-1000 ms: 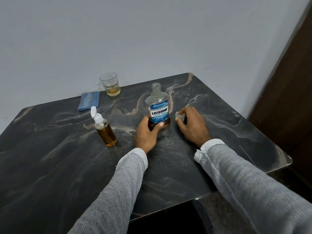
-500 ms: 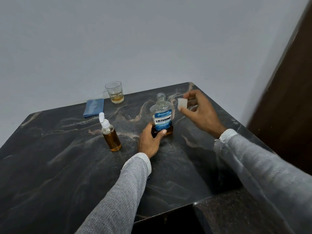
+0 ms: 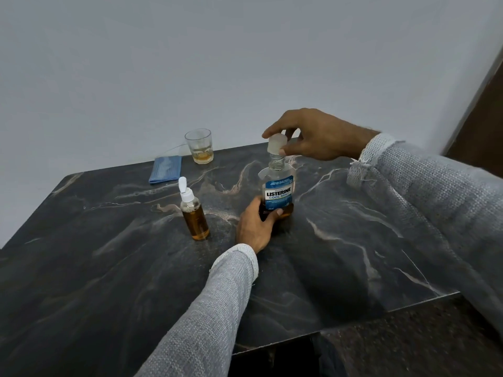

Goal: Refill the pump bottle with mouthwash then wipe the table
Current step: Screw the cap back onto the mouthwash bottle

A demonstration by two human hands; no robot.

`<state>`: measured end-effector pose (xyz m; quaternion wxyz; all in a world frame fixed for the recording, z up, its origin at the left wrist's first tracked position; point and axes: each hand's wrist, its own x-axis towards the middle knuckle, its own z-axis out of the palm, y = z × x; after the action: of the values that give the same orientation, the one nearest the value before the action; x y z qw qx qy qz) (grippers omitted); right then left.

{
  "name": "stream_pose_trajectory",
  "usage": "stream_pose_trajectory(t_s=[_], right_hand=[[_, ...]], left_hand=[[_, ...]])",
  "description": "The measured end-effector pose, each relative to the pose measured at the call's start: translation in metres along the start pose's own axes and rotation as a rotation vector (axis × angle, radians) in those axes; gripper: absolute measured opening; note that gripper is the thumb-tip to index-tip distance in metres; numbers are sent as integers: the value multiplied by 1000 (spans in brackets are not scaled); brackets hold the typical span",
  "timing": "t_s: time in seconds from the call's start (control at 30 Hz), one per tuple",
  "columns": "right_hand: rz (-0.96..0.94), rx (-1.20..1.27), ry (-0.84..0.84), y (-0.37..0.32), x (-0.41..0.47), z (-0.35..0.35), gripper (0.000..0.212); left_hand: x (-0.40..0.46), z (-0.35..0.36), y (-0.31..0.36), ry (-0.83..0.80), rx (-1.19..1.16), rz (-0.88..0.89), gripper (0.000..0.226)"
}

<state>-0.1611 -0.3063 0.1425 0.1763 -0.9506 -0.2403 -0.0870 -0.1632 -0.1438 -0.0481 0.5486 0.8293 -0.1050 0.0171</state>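
Left hand (image 3: 254, 227) gripping base of mouthwash bottle (image 3: 277, 193), steadying it upright mid-desk. Right hand (image 3: 313, 137), down at desk level a second ago, now holding cap (image 3: 276, 143) between fingers (image 3: 282, 152) over bottle neck, seating it. Recapping suggesting pour finished; wiping probably next. Pump bottle (image 3: 193, 213) standing just left of mouthwash bottle, amber-filled, pump on. Blue cloth (image 3: 165, 169) and glass (image 3: 199, 146) lying beyond it, far left. Dark veined desk (image 3: 353, 254) looking dry; pale wall (image 3: 245, 63) behind.

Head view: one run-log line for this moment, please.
right hand: white cap at clear Listerine bottle neck | left hand: grips bottle base | amber pump bottle: upright | blue cloth: untouched
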Motion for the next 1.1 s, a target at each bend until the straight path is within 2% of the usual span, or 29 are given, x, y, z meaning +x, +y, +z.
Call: stream_pose_trajectory(t_s=[0.17,0.33,0.47,0.57,0.7,0.73,0.9,0.97,1.03,1.1], right_hand=[[5,-73,-81,-2,5,8,41],[24,-22,-52,2,6,11,39],[47,-98,-30,3,11,12,37],[103,-163,-24,1,15,15,49],[105,-285,-86,-5,15,9,86],[101,-274,-108,-6,15,5,87],[49,-184,-321,-9,20,-7,44],[36,-213,-301,-8,22,-3,32],[32,-254,-235,-6,24,3,26],[62,-314,-183,-7,25,11,36]], left_hand=[[1,0,0,4,10,-6,42],[1,0,1,7,11,-19,42],[1,0,1,5,23,-24,41],[0,0,3,1,19,-21,39],[-2,-1,3,5,3,-29,41],[-2,-1,4,6,2,-34,42],[-2,-1,4,10,20,-20,42],[-2,-1,4,10,25,-11,42],[-2,-1,4,13,22,-13,41],[-2,-1,5,17,22,-19,41]])
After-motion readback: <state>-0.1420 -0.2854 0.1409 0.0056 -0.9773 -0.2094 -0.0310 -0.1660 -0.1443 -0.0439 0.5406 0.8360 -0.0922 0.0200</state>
